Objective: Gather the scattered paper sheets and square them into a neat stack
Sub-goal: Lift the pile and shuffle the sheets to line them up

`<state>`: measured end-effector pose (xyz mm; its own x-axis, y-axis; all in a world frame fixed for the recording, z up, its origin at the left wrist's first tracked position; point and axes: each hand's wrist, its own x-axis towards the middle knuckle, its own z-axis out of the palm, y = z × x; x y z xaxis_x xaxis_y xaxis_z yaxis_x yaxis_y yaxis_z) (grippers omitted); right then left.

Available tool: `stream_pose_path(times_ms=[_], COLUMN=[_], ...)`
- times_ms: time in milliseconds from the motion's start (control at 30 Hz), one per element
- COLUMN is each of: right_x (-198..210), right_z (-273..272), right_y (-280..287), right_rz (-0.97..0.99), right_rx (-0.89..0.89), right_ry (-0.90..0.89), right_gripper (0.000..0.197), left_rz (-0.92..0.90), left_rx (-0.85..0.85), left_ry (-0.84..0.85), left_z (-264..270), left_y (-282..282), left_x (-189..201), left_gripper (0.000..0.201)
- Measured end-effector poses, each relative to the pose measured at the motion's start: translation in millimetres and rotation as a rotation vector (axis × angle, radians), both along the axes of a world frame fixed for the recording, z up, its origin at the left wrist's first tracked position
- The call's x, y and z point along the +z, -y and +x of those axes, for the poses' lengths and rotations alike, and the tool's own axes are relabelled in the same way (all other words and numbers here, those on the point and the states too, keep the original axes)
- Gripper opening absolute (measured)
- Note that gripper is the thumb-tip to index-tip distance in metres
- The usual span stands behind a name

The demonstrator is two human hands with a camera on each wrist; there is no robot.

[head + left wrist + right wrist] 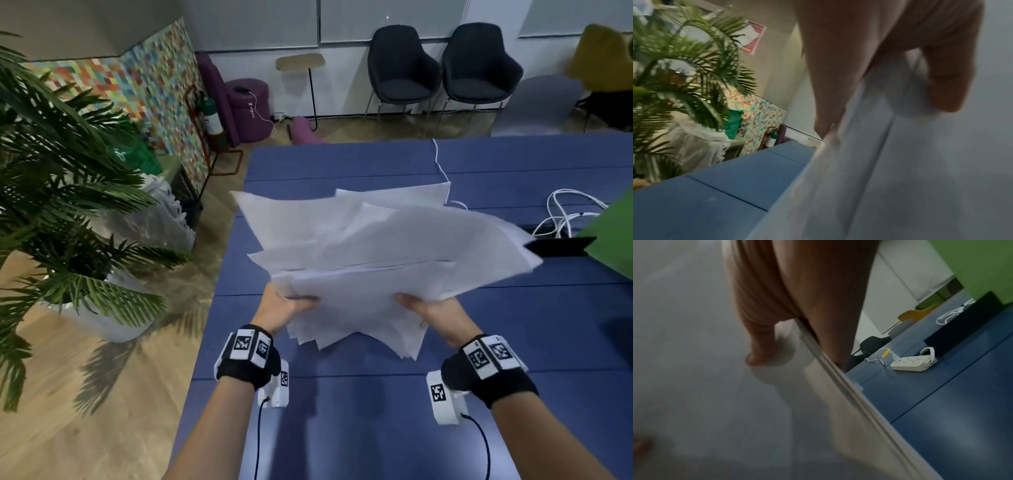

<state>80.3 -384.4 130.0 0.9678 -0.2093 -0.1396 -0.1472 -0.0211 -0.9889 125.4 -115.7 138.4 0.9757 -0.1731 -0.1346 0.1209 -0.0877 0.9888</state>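
The bench (513, 342) is a blue panelled surface; a power strip (912, 364) and white cables (565, 212) lie at its far right, well apart from the work.

The paper sheets (376, 246) are all gathered into one bundle, held in the air above the bench, near edge low and far edge raised. The bundle is not yet square — corners fan out at the far left, far right and near edge. Its long axis runs left to right across the person; the sheets tilt away from the body.

The left hand (281, 310) grips the near-left edge, thumb on top, fingers (830, 104) beneath. The right hand (431, 311) grips the near-right edge the same way.

Handling judgement: the sheets are light, limp and slippery against each other. Hold opposite edges loosely and tap one edge on the bench — a tight pinch would likely lock the misalignment.
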Motion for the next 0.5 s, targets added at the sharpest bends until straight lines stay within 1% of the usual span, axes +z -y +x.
stream_pose_path(times_ms=[67,100,167,200,267,333,433,500], right_x=[-2.8,-0.6,9.8,18.0,30.1,32.4,18.4,6.9], right_z=[3.0,6.1,12.3,13.5,11.1,6.0,-0.4,-1.8], right_y=[-3.8,-4.8,-5.8,-6.3,-6.9,-7.0,-7.5,-9.4], right_rz=[0.018,0.031,0.067,0.091,0.120,0.129,0.116,0.098], right_rx=[-0.103,-0.166,-0.250,-0.266,-0.253,-0.192,-0.104,-0.056], right_ry=[0.005,0.020,0.064,0.095,0.156,0.158,0.056,-0.012], right_gripper=[0.032,0.038,0.050,0.050,0.041,0.038,0.036,0.037], left_rz=[0.015,0.002,-0.065,-0.102,-0.140,-0.140,-0.092,-0.036], left_rx=[0.066,0.115,0.222,0.267,0.348,0.399,0.402,0.371], left_ry=[0.022,0.048,0.126,0.162,0.215,0.199,0.103,0.045], left_z=[-2.5,-4.2,-5.3,-5.2,-5.8,-5.9,-3.0,1.7], left_y=[15.8,23.2,32.9,34.2,30.9,23.2,13.3,11.5], left_x=[1.7,5.6,14.9,20.3,28.2,27.5,8.2,-6.1], left_gripper=[0.031,0.028,0.024,0.023,0.029,0.039,0.051,0.049])
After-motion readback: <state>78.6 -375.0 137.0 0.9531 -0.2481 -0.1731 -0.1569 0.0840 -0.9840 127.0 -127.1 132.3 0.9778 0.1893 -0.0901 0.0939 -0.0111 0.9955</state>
